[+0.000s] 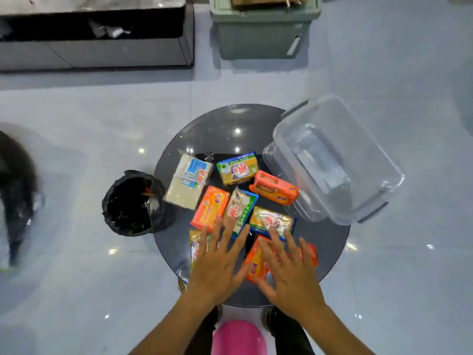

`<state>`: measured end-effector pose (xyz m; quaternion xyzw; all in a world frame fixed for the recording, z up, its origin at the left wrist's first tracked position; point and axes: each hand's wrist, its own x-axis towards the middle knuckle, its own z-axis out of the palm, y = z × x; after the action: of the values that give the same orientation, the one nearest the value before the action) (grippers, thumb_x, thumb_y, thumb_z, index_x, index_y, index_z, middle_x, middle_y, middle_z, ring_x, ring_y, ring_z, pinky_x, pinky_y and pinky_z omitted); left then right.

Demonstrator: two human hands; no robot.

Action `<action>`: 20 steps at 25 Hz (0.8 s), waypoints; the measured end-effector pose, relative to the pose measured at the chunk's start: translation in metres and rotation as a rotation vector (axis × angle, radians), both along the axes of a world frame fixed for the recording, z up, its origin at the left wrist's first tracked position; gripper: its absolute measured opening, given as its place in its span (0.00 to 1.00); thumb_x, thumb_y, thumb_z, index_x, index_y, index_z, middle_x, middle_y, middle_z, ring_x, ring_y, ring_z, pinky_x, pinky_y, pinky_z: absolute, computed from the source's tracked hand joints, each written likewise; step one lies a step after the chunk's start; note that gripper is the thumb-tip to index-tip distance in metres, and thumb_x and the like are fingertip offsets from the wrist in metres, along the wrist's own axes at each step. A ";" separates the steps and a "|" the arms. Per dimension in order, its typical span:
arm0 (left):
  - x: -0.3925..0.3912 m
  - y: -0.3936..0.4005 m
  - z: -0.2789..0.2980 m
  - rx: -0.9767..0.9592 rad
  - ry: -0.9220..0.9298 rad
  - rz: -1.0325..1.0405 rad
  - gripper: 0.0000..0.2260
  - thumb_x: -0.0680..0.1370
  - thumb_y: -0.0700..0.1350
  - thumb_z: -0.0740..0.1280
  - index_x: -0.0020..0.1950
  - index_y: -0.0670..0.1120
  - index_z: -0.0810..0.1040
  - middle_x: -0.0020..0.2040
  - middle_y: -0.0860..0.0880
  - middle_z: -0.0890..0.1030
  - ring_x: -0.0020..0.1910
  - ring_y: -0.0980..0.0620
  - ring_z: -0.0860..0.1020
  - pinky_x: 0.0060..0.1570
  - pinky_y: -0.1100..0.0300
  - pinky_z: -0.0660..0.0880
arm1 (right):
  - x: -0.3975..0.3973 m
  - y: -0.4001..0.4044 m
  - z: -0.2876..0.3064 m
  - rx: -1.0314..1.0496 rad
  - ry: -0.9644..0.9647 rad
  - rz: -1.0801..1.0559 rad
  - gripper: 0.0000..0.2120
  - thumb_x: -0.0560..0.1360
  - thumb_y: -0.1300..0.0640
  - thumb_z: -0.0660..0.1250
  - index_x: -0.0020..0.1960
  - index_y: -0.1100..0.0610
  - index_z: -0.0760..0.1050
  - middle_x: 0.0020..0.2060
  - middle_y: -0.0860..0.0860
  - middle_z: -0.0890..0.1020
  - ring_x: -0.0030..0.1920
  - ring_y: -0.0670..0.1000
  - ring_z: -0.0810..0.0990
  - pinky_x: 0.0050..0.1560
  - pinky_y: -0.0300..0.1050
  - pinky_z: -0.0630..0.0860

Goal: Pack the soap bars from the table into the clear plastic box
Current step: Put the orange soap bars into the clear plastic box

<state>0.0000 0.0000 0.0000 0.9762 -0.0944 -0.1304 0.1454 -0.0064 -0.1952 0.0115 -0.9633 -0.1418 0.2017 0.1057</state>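
Eight soap bars [273,187], one clear box [340,160], two hands [217,265]

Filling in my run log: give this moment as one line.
left hand open above soaps | right hand open above orange soap bar | clear plastic box empty

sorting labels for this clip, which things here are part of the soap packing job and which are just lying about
Part of the job:
soap bars in wrappers on the round table
clear plastic box
left hand, right hand

Lying about:
black-lined bin
green crate
pink stool
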 end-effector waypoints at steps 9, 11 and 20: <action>0.017 -0.010 -0.117 0.034 -0.236 -0.696 0.34 0.80 0.63 0.57 0.79 0.42 0.59 0.78 0.37 0.56 0.78 0.40 0.53 0.75 0.44 0.55 | 0.006 -0.041 -0.128 -0.023 -0.276 0.401 0.33 0.75 0.34 0.58 0.71 0.55 0.71 0.76 0.60 0.62 0.76 0.62 0.60 0.70 0.69 0.61; 0.021 -0.009 -0.126 0.000 -0.255 -0.686 0.35 0.79 0.64 0.57 0.79 0.43 0.59 0.79 0.37 0.56 0.79 0.41 0.52 0.75 0.44 0.55 | 0.010 -0.041 -0.139 -0.003 -0.308 0.406 0.33 0.74 0.33 0.58 0.71 0.53 0.70 0.76 0.61 0.61 0.77 0.62 0.59 0.69 0.70 0.60; 0.017 -0.008 -0.149 -0.022 -0.370 -0.667 0.37 0.78 0.67 0.56 0.80 0.46 0.57 0.80 0.42 0.55 0.79 0.46 0.52 0.75 0.49 0.52 | 0.011 -0.047 -0.165 0.018 -0.464 0.396 0.34 0.75 0.31 0.52 0.74 0.49 0.65 0.78 0.56 0.58 0.78 0.56 0.55 0.70 0.64 0.58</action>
<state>0.0167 -0.0085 -0.1487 0.8972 -0.4332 0.0089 0.0858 0.0045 -0.2418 -0.1531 -0.9363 -0.3490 -0.0082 0.0378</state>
